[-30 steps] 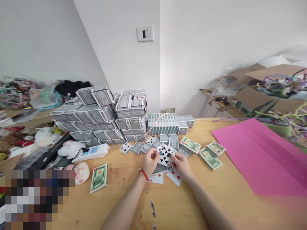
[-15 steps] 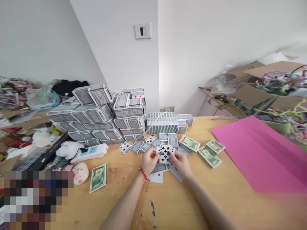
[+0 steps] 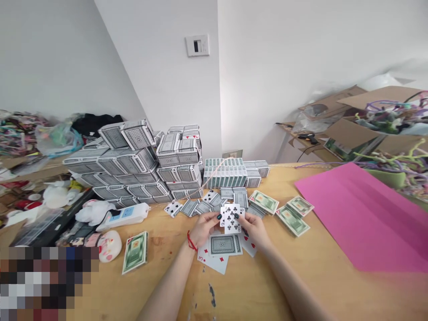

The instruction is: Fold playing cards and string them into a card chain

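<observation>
Head view: left hand (image 3: 206,229), right hand (image 3: 254,231) pinch the nine of clubs (image 3: 231,218).

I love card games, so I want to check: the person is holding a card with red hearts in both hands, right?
Not quite: the card shows black clubs, not red hearts, as the head view shows. The person is holding it in both hands, the left hand and the right hand.
</observation>
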Demonstrator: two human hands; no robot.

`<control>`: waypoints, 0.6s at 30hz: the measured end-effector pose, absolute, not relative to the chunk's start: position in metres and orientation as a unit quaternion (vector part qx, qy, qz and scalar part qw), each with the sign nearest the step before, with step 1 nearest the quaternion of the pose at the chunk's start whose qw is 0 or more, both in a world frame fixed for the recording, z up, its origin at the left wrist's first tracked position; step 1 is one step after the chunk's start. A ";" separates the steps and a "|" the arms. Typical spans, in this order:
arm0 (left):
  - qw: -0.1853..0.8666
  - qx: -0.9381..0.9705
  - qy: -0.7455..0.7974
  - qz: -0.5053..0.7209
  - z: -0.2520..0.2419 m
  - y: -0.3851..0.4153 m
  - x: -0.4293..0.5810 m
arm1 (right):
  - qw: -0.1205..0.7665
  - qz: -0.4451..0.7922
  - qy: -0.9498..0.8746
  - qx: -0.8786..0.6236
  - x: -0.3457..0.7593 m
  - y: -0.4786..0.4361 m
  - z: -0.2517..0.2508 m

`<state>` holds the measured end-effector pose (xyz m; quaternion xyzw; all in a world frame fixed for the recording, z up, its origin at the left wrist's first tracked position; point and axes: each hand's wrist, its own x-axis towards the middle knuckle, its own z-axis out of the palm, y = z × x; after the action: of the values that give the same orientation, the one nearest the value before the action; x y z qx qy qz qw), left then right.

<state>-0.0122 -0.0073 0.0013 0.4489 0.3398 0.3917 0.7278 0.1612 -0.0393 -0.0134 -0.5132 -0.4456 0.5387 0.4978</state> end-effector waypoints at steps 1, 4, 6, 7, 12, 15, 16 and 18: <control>0.742 0.439 0.332 0.384 0.001 -0.007 -0.012 | 0.500 0.533 -0.448 -0.515 0.161 -0.039 -0.013; 0.769 0.417 0.325 0.359 0.002 -0.008 -0.012 | 0.504 0.518 -0.450 -0.525 0.160 -0.040 -0.013; 0.776 0.408 0.329 0.350 0.002 -0.009 -0.011 | 0.506 0.515 -0.446 -0.529 0.159 -0.040 -0.012; 0.776 0.405 0.334 0.349 0.002 -0.009 -0.010 | 0.507 0.515 -0.444 -0.529 0.159 -0.041 -0.011; 0.770 0.383 0.359 0.362 0.001 -0.011 -0.007 | 0.509 0.510 -0.453 -0.525 0.157 -0.042 -0.011; 0.765 0.369 0.384 0.362 0.000 -0.012 -0.004 | 0.506 0.505 -0.458 -0.529 0.155 -0.042 -0.013; 0.759 0.366 0.397 0.364 0.000 -0.012 -0.003 | 0.508 0.501 -0.457 -0.531 0.155 -0.041 -0.014; 0.743 0.362 0.422 0.372 0.000 -0.013 -0.001 | 0.515 0.491 -0.453 -0.538 0.153 -0.041 -0.016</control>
<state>-0.0012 -0.0126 -0.0001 0.3619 0.4218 0.3719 0.7435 0.1531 -0.0408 -0.0161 -0.5377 -0.4525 0.4911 0.5147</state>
